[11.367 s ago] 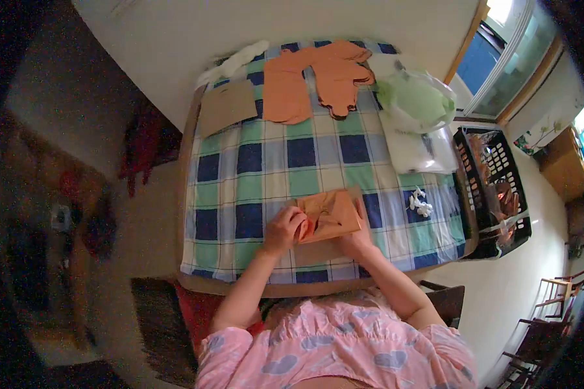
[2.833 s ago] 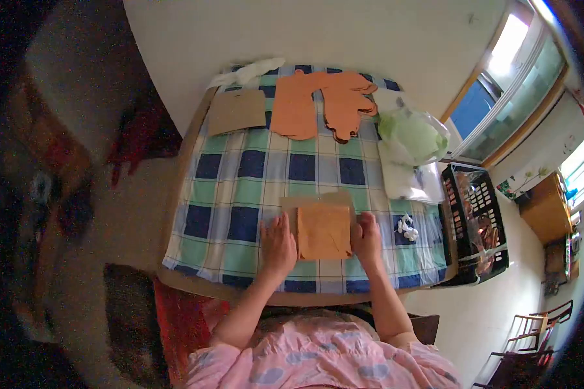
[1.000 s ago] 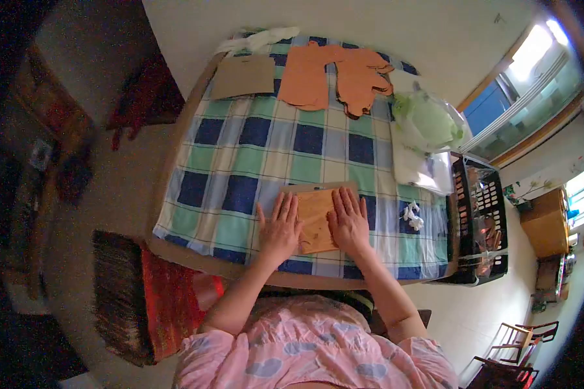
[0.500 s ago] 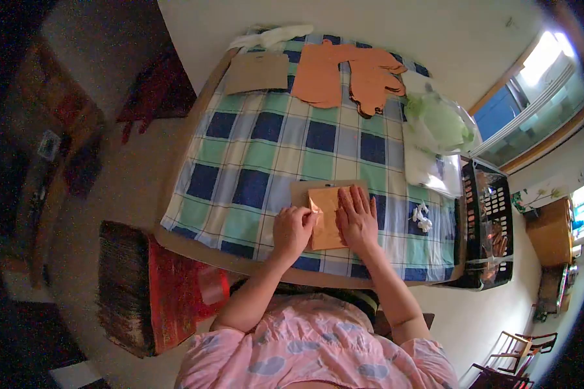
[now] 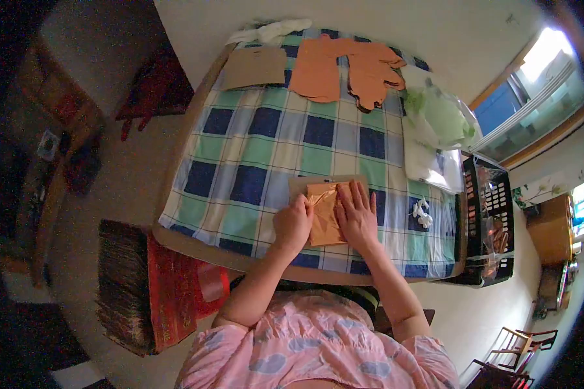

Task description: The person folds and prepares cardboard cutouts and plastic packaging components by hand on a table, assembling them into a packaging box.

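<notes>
A shiny orange packet [image 5: 324, 222] lies on a brown cardboard piece [image 5: 298, 185] near the front edge of the checked cloth [image 5: 256, 149]. My left hand [image 5: 293, 223] pinches the packet's left edge, and its surface is creased near those fingers. On the packet's right side my right hand [image 5: 358, 217] lies flat with fingers spread. Farther back are orange glove-shaped sheets [image 5: 315, 71], with another cardboard sheet [image 5: 256, 68] to their left.
White crumpled scraps [image 5: 422, 213] lie right of my hands. Behind them are clear and greenish plastic bags [image 5: 438, 120]. A black basket [image 5: 488, 220] stands at the table's right side. Red bundles [image 5: 182, 292] are at the lower left.
My left hand has closed further on the packet's left edge and risen slightly, and the packet's surface shows more creases. My right hand has stayed nearly in place.
</notes>
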The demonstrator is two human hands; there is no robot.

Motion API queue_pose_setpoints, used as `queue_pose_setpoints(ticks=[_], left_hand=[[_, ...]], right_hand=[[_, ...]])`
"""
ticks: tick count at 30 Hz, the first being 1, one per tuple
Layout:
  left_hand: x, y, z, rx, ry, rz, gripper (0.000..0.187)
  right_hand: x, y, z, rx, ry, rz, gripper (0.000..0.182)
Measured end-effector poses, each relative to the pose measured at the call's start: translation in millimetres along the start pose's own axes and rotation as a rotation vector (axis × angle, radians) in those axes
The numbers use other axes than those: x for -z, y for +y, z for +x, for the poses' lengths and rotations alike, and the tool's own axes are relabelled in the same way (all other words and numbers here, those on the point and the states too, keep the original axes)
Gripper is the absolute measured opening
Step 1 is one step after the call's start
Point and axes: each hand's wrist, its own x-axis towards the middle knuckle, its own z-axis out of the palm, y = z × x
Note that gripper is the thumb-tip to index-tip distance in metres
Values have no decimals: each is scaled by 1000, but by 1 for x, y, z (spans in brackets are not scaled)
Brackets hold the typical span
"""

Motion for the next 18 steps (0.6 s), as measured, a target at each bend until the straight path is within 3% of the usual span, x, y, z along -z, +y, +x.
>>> queue_pose_setpoints(ticks=[3, 6, 9, 12, 18], left_hand=[[10, 12, -1, -30, 3, 23, 16], [-7, 10, -5, -350, 183, 65, 29], [-16, 14, -5, -458, 140, 116, 47], [-26, 5, -10, -392, 23, 98, 56], [-22, 7, -15, -349, 0, 144, 62]], right_hand=[[2, -4, 0, -5, 4, -13, 47], [2, -4, 0, -5, 12, -8, 46], [-1, -1, -1, -17, -11, 18, 48], [0, -1, -1, -14, -25, 19, 49], [2, -4, -2, -15, -34, 20, 49]])
